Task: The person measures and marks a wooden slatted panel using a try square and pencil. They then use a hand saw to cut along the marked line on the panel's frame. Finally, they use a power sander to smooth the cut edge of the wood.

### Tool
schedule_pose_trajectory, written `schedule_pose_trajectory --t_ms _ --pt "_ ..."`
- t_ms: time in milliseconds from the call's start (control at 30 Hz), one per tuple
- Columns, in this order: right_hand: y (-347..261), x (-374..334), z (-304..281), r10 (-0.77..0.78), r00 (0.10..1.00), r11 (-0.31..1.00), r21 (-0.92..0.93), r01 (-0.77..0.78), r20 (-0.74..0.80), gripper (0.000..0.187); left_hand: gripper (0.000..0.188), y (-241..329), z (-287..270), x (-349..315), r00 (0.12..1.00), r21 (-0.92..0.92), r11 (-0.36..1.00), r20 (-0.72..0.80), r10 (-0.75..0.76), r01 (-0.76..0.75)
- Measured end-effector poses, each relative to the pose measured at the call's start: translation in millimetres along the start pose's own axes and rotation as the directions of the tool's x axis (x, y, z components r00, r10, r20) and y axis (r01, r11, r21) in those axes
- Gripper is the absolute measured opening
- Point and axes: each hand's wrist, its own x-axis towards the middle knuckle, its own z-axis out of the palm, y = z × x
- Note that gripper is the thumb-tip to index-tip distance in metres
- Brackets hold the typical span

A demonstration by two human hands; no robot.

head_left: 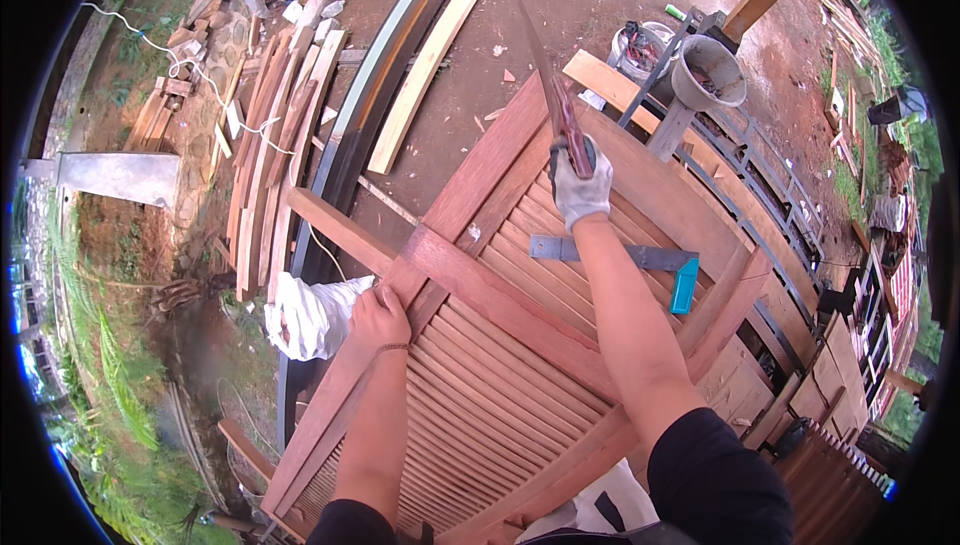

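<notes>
A large reddish-brown louvered wooden door panel [520, 302] lies in front of me, slats set within its frame and crossed by a middle rail. My left hand [380, 317], bare, is closed on the panel's left edge near that rail, fingers bent over the wood. In a white and grey glove, my right hand [582, 180] grips the wooden handle of a handsaw [543, 55] held over the panel's far part. The saw's blade points away from me, seen almost edge-on. Beside my right forearm a try square [684, 285] with a teal stock rests on the slats.
A narrow wooden bar [340, 230] juts out leftward by my left hand, above a white sack [310, 315]. Stacked boards [285, 145] lie at left, near a white cable [180, 65]. Buckets [708, 73] and a metal frame [745, 160] stand at far right.
</notes>
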Motion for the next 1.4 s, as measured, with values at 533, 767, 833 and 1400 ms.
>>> schedule_pose_trajectory --t_ms 533,767,833,1400 --pt "1.1 -61.9 -12.4 -0.021 0.998 0.999 0.029 0.019 0.059 0.013 0.034 -21.3 -7.1 -2.9 0.999 0.066 0.997 -0.029 -0.034 0.035" --pt "22.8 -37.4 -0.1 0.073 0.997 0.994 0.081 -0.071 -0.018 0.018 0.035 -5.9 -6.4 -0.2 1.000 0.054 0.998 0.011 -0.023 0.023" --pt "-13.8 34.3 22.2 0.014 0.999 0.998 -0.064 -0.011 0.049 0.024 0.035 -8.1 -0.9 0.3 1.000 0.034 0.999 -0.015 -0.007 0.007" --pt "3.8 -129.9 -46.0 0.198 0.972 0.960 0.177 -0.218 0.126 0.025 0.034 -22.0 -10.7 -6.0 0.999 0.075 0.996 -0.030 -0.039 0.041"
